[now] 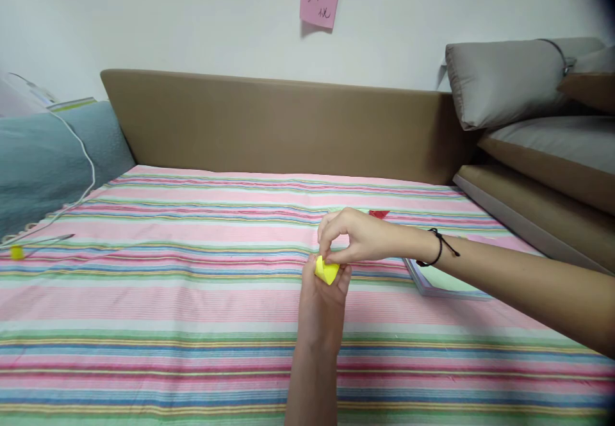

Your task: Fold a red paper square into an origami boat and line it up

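A small piece of folded yellow paper [327, 272] is held up over the striped cloth, near the middle of the head view. My left hand [325, 298] comes from below and grips it between the fingers and thumb. From the right reaches my right hand [346, 235], its thumb and forefinger pinching the paper's upper edge. Part of the folded paper is hidden by the fingers. A black cord bracelet [438, 246] circles the right wrist.
The striped cloth [182, 298] covers the surface. Behind the right forearm lies a stack of coloured paper [451, 285]. A red paper piece [379, 214] lies beyond the right hand. At left are scissors or a similar thin tool [52, 240], a yellow object [16, 252] and a white cable [86, 157]. Cushions [519, 83] are piled at right.
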A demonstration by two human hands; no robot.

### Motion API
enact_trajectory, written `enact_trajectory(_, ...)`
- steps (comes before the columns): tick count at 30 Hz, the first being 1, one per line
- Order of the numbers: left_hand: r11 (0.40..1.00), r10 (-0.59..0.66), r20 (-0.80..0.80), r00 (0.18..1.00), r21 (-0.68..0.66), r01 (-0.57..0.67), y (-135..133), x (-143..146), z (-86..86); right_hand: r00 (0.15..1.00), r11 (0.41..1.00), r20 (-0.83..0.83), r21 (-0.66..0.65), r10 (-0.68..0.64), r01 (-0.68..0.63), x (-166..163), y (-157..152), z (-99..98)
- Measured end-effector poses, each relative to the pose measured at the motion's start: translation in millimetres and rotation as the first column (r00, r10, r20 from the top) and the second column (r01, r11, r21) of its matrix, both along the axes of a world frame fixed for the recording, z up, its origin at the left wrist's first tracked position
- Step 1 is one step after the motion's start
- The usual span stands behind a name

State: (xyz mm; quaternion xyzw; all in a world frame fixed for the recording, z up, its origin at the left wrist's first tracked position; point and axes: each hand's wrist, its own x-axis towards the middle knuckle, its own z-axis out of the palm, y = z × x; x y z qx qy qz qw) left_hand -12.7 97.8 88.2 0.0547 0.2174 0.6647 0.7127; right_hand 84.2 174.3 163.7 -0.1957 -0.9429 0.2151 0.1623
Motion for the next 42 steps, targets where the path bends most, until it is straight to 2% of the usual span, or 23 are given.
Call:
enact_trajectory(3, 0.998, -0.028, 0.012, 1.0, -0.06, 0.029, 1, 0, -4.7, 1.0, 1.0, -0.008, -0.019, 0.0, 0.0, 3, 9, 1.8)
enact_trajectory(5, 0.991, -0.042, -0.003, 0.999, -0.131, 0.041, 1, 1, -8.8, 0.998, 0.999, -0.037, -0.019, -0.049, 0.049, 6, 25, 1.9)
enact_trajectory(8, 0.982, -0.098, -0.064, 0.993, -0.168, 0.086, 0, 4, -12.8, 0.958, 0.964, -0.108, 0.01, -0.264, 0.266, 8, 66, -5.7)
enact_trajectory(10, 0.975, -0.154, -0.093, 0.984, -0.175, 0.136, -2, 6, -14.2, 0.912, 0.913, -0.077, 0.031, -0.404, 0.407, 7, 98, -18.2)
enact_trajectory(12, 0.969, -0.184, -0.116, 0.976, -0.188, 0.16, -1, 6, -16.3, 0.86, 0.86, 0.027, 0.057, -0.509, 0.507, 2, 128, -35.6)
enact_trajectory(15, 0.968, -0.169, -0.15, 0.974, -0.211, 0.136, 4, 4, -22.6, 0.837, 0.84, 0.075, 0.091, -0.542, 0.535, -8, 163, -64.0)
enact_trajectory(19, 0.959, -0.164, -0.176, 0.971, -0.259, 0.115, 13, -1, -31.5, 0.811, 0.816, 0.115, 0.166, -0.573, 0.553, -15, 189, -95.0)
enact_trajectory(23, 0.966, -0.165, -0.193, 0.967, -0.23, 0.119, 13, -2, -31.6, 0.783, 0.798, 0.171, 0.224, -0.598, 0.56, -10, 197, -114.2)
enact_trajectory(26, 0.968, -0.171, -0.192, 0.966, -0.217, 0.129, 10, -3, -28.8, 0.775, 0.798, 0.202, 0.242, -0.598, 0.552, -6, 196, -119.8)
enact_trajectory(39, 0.969, -0.171, -0.192, 0.967, -0.209, 0.13, 8, -5, -26.5, 0.767, 0.8, 0.241, 0.276, -0.595, 0.533, -10, 190, -114.1)
enact_trajectory(42, 0.969, -0.165, -0.192, 0.968, -0.216, 0.122, 8, -5, -26.3, 0.773, 0.801, 0.228, 0.271, -0.592, 0.534, -5, 192, -104.1)
